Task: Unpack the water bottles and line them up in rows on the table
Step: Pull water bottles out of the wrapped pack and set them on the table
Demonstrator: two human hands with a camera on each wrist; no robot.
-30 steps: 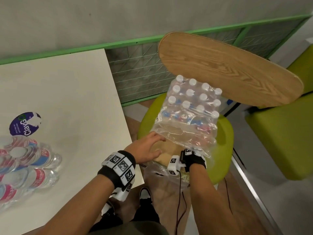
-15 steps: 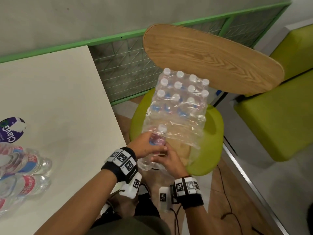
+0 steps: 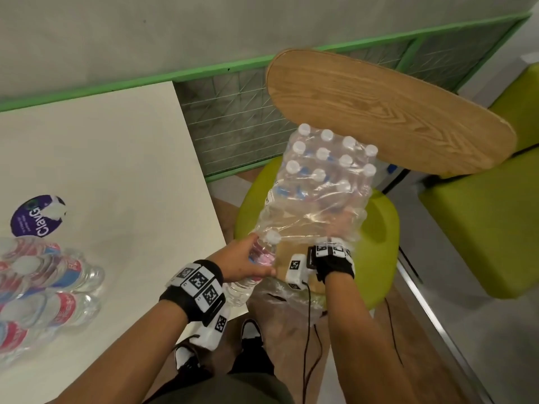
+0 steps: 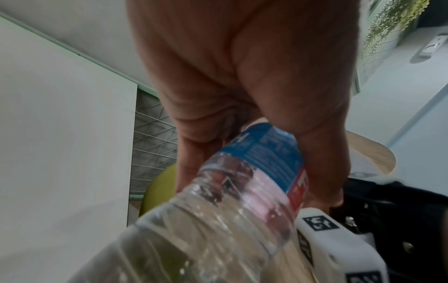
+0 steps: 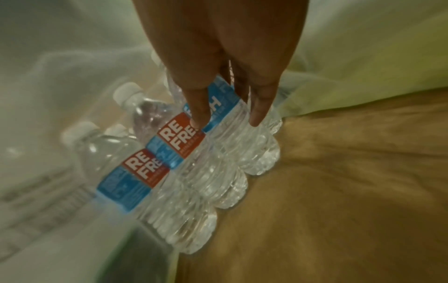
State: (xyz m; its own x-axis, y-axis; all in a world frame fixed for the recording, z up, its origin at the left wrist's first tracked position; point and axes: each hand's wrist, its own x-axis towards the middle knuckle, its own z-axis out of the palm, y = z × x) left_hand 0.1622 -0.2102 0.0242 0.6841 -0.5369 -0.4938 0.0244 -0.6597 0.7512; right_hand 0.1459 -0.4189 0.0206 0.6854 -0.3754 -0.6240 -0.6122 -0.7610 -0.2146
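The left hand's fingers (image 4: 194, 166) and thumb curl round one water bottle (image 3: 256, 258), squeezing it at the blue and red label. The left hand (image 3: 237, 262) holds this bottle tilted, with its white cap up near the open end of the pack and its bottom pointing down past the worktop (image 3: 102, 170) corner. The right hand's fingers (image 5: 197, 107) are straight and close together, and they reach to the bottles inside the wrap; the tips touch the label of one bottle, but I cannot tell if they grip it. From the head view the right hand (image 3: 335, 240) is hidden under the clear plastic, with only its wrist band sticking out. The pack of bottles (image 3: 326, 170) sits on a brown cardboard sheet (image 3: 287, 252) on a green chair seat (image 3: 379, 228), just beside the worktop. Many white caps show at the far end of the pack. More bottles (image 3: 43, 284) are bunched on the worktop's left side, near a purple sticker (image 3: 38, 215).
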